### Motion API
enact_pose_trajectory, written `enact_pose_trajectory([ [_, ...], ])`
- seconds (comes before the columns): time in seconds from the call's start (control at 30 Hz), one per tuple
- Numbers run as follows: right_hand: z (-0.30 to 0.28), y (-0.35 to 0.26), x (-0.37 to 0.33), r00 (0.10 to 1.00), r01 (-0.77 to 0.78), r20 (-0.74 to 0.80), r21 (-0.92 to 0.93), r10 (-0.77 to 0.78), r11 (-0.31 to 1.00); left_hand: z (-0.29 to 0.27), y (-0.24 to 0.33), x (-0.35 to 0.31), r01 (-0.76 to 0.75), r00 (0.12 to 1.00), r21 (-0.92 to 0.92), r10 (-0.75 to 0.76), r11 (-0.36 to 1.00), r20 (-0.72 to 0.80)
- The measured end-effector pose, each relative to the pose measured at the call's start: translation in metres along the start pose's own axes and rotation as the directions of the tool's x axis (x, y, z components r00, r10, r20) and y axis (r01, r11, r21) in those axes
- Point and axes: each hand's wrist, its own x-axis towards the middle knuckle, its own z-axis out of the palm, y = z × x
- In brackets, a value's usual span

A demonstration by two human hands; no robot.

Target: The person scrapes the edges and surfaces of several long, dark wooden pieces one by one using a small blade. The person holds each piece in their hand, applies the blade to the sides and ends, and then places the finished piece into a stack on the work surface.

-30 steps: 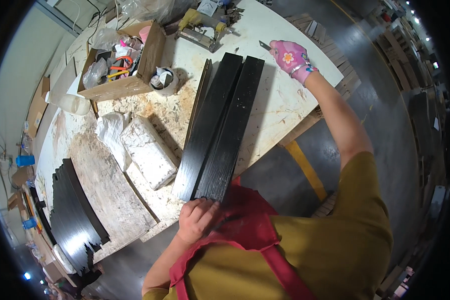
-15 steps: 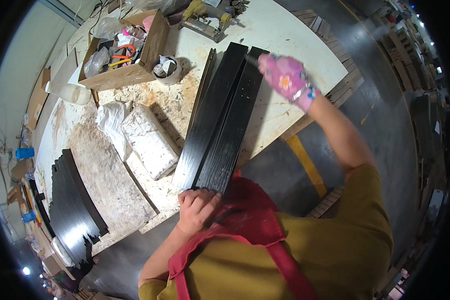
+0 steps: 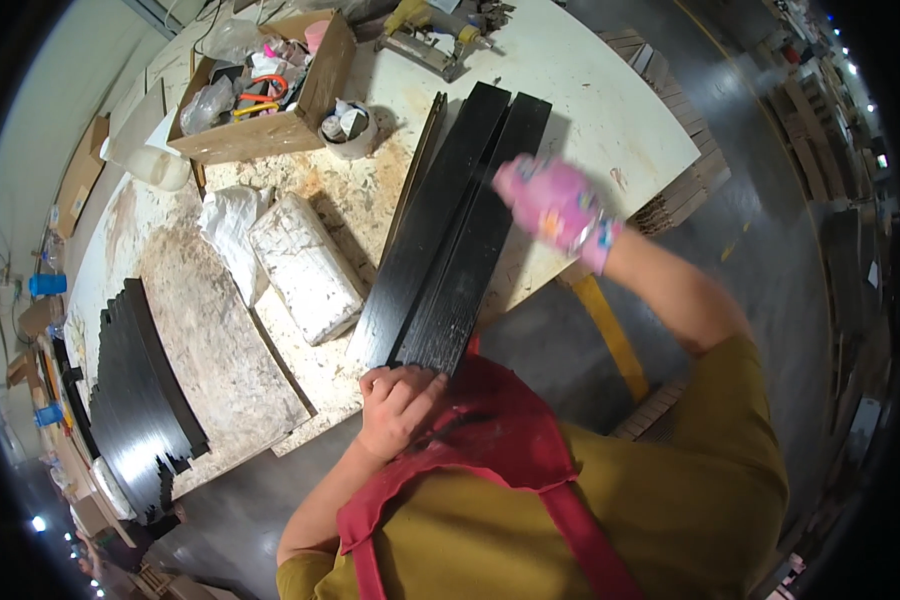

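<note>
Two long black wooden boards lie side by side on the worktable, a left board (image 3: 432, 215) and a right board (image 3: 495, 205), with a narrow dark gap between them. My bare left hand (image 3: 398, 408) has its fingers curled over their near ends, by my red apron. My right hand (image 3: 555, 205), in a pink flowered glove, is over the right board's upper half. It is closed and smeared by motion; what it holds is hidden. A thin dark strip (image 3: 422, 160) lies along the boards' left side.
Left of the boards are a paint-smeared white block (image 3: 308, 268) and a crumpled white bag (image 3: 232, 235). Farther off stand a wooden box (image 3: 260, 138) of tools, a small tub (image 3: 350, 130) and a nail gun (image 3: 432, 42). Black slats (image 3: 140, 385) are stacked at the left.
My right hand has moved down along the right board toward me. A grey tip that showed at its fingers is now out of sight. My left hand stays at the near ends.
</note>
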Motion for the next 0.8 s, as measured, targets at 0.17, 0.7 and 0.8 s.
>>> enact_pose_trajectory([
  [0.17,0.014,-0.042,-0.053,0.960,0.210,0.016,0.624,-0.281,0.753,0.001,0.001,0.003,-0.009,1.000,-0.029,0.009,1.000,-0.010],
  [0.7,0.012,0.069,0.011,0.994,-0.063,-0.089,0.023,0.065,0.998,0.002,0.004,0.000,0.033,0.999,-0.019,-0.034,0.999,-0.039],
  [0.8,0.000,0.096,0.026,0.971,-0.233,-0.040,0.043,0.235,0.972,0.001,0.005,0.002,0.031,0.999,-0.022,-0.031,0.999,-0.034],
])
